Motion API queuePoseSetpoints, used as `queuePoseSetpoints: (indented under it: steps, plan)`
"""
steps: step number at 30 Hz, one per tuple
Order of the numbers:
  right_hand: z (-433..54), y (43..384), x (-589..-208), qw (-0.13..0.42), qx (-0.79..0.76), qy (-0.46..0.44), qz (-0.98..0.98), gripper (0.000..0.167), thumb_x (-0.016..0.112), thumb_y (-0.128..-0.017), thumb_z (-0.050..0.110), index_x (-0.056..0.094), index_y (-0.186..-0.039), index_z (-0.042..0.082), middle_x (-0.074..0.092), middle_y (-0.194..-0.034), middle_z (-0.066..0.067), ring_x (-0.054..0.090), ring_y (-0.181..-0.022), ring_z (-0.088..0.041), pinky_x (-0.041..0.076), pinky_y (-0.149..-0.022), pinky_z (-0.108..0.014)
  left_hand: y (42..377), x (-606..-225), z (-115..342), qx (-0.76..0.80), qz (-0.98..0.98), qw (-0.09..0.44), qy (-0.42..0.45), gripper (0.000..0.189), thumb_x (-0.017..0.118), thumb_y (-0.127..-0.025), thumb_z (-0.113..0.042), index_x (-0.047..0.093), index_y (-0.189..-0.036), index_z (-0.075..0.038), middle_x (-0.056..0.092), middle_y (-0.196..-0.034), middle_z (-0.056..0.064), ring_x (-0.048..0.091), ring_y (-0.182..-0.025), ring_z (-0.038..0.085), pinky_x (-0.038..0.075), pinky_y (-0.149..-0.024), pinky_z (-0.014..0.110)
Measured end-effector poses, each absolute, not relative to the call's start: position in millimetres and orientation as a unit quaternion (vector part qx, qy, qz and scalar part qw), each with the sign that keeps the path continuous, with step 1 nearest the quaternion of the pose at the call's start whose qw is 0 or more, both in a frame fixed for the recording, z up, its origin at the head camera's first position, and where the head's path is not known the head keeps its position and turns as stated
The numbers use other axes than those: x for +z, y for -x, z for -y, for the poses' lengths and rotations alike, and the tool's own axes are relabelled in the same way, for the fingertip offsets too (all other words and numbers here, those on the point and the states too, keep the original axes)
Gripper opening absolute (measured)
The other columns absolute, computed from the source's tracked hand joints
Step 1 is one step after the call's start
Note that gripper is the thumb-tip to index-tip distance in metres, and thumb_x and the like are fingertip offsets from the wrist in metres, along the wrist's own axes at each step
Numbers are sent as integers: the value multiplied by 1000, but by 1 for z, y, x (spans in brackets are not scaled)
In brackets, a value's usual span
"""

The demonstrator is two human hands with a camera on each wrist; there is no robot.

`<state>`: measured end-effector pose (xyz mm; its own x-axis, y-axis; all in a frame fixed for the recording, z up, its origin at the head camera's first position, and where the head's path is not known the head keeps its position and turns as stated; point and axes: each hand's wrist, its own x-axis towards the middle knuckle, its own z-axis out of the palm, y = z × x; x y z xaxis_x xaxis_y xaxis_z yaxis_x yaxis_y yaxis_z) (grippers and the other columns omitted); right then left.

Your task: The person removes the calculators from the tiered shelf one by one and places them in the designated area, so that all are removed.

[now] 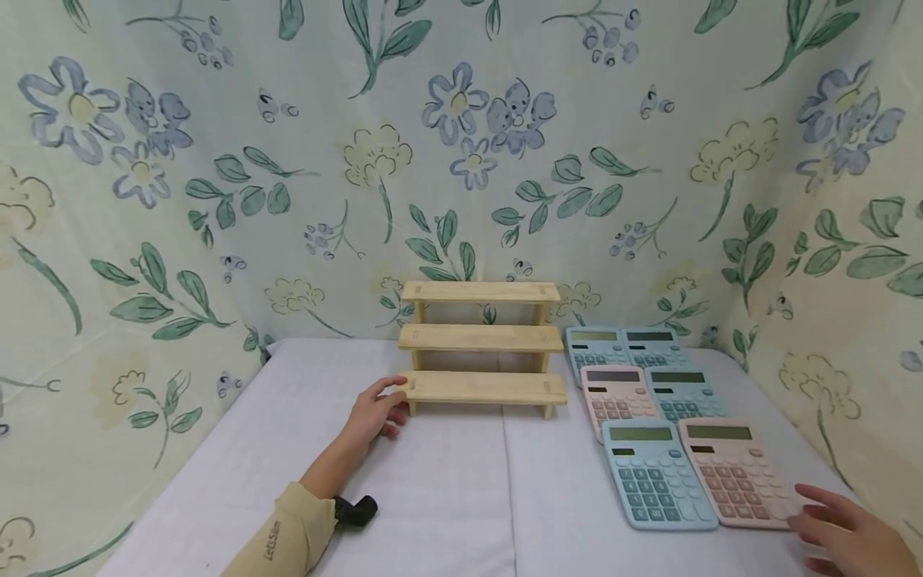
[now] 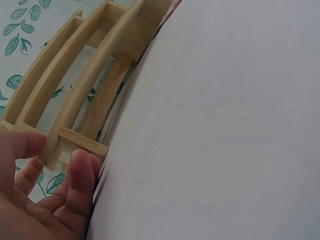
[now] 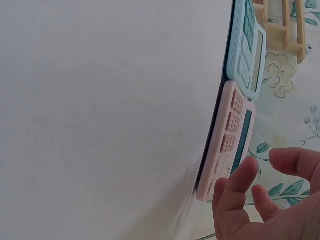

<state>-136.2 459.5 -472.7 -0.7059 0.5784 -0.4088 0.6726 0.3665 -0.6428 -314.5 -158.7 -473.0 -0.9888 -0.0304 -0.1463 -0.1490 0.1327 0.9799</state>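
Observation:
A three-step wooden display stand [image 1: 483, 388] stands upright against the back curtain. My left hand [image 1: 371, 418] is at the left end of its lowest step, fingers bent around that end, as the left wrist view shows with the step's end [image 2: 50, 152] between them. On the right, calculators lie in staggered rows. The front pair is a blue calculator [image 1: 652, 477] and a pink calculator [image 1: 735, 473]. Beside the pink one's lower right corner is my right hand [image 1: 854, 533], fingers spread and slightly bent, gripping nothing. Whether a fingertip touches it I cannot tell.
Behind the front pair lie another pink calculator [image 1: 613, 393] and several more blue calculators [image 1: 685, 393], partly overlapped. A white cloth [image 1: 433, 497] covers the table, with a crease down its middle. Floral curtains [image 1: 461, 200] rise at the back and both sides.

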Motion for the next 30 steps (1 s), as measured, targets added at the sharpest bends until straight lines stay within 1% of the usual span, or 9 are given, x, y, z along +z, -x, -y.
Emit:
queuePoseSetpoints:
  steps: [1,4,8,10,13,15,19,22,30]
  plan:
    - [-463,138,-472,58,-411,-382,-826,82,65,-96,18,15,-159,2,24,-145,-40,58,-100,-45,60,-67,-44,314,-473,159,657,-750,45,59,37,63,-97,-23,61,-134,-19,70,-103,13,65,-71,19,53,-54,30]
    - [-471,141,-470,61,-404,-383,-828,85,65,-94,14,11,-159,0,22,-142,-42,61,-92,-43,60,-67,-44,314,-473,158,657,-751,43,59,37,63,-97,-22,61,-133,-19,70,-102,13,65,-70,19,53,-54,30]
    - [-480,145,-472,69,-405,-393,-822,85,62,-94,10,7,-158,-3,32,-132,-44,66,-78,-35,59,-69,-43,316,-477,156,656,-751,40,57,35,63,-96,-22,63,-131,-20,71,-101,12,64,-68,17,52,-52,29]
    - [-485,147,-474,75,-407,-394,-820,85,61,-94,12,6,-158,-3,41,-126,-43,67,-75,-33,59,-70,-43,316,-477,155,656,-752,41,53,36,64,-95,-22,62,-131,-19,71,-101,12,64,-67,17,52,-52,29]
    - [-487,150,-473,82,-418,-392,-815,85,60,-95,13,5,-158,-2,48,-120,-42,67,-76,-32,59,-72,-43,317,-476,154,656,-752,42,52,37,64,-95,-23,62,-131,-20,71,-102,12,64,-68,17,52,-52,29]
    - [-487,152,-471,95,-420,-387,-816,83,58,-97,17,6,-158,-2,50,-119,-40,67,-77,-31,59,-74,-43,318,-476,153,656,-752,42,51,37,64,-95,-24,62,-132,-20,71,-102,12,64,-68,16,52,-53,29]
    - [-485,154,-464,125,-422,-376,-815,77,54,-101,23,9,-157,-3,44,-127,-39,67,-81,-29,59,-79,-40,317,-477,151,657,-751,43,50,37,64,-95,-24,62,-132,-20,71,-102,12,64,-68,17,52,-53,29]
    - [-485,155,-460,142,-424,-372,-814,74,54,-101,26,14,-157,-2,41,-130,-38,65,-83,-29,59,-81,-39,316,-477,150,661,-747,45,51,37,64,-95,-23,62,-132,-19,71,-102,13,64,-68,17,52,-52,28]
    - [-489,154,-469,146,-427,-369,-812,75,56,-101,32,17,-157,0,45,-130,-38,65,-84,-30,59,-79,-40,319,-478,148,660,-747,45,57,36,63,-95,-22,63,-131,-20,71,-100,12,64,-67,17,52,-52,28]
